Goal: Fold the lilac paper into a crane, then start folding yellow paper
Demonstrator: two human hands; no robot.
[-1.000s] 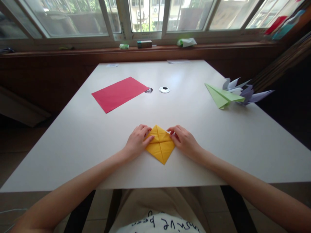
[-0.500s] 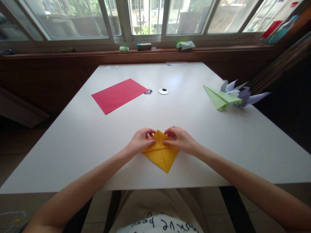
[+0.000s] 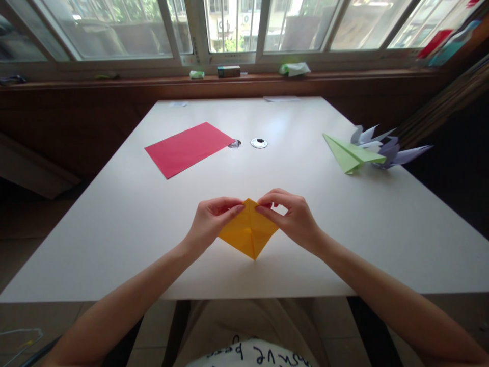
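I see my left hand [image 3: 208, 221] and right hand [image 3: 292, 216] pinching the top corners of the yellow folded paper [image 3: 248, 233], lifted near the table's [image 3: 114, 239] front edge. Beyond the paper lies a red sheet [image 3: 188, 148]; a green paper plane [image 3: 350, 153] sits far right of it.

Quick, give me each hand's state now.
Left hand: closed, pinching the folded yellow paper.
Right hand: closed, pinching the same paper.

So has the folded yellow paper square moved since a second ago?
Yes. The folded yellow paper square has come up off the white table, pinched between left hand and right hand.
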